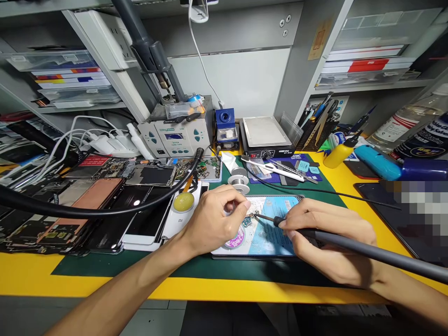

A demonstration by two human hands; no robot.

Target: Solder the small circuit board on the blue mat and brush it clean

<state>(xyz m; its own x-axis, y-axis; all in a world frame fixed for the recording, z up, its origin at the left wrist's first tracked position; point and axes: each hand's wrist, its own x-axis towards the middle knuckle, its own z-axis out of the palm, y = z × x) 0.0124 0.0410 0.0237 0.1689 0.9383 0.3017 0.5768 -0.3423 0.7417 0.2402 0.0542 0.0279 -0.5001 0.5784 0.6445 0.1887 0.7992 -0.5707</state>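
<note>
My right hand (pixel 325 238) grips a soldering iron (pixel 280 223), its thin tip pointing left onto a small blue-green circuit board (pixel 248 221). The board lies on a white and blue printed case (pixel 269 238) on the green mat. My left hand (pixel 219 214) is closed in a pinch just left of the board; what its fingers hold, if anything, is hidden. Below those fingers, a round container with a pink label (pixel 235 240) is partly covered. Behind the left hand stands a spool of solder wire (pixel 238 179).
Phones and phone parts (pixel 80 200) crowd the left side under a black hose (pixel 105 212). A hot-air station (pixel 178 135), a blue iron stand (pixel 226 126) and a heating plate (pixel 266 133) stand behind. Bottles (pixel 402 121) and a yellow bottle (pixel 339 153) are at right.
</note>
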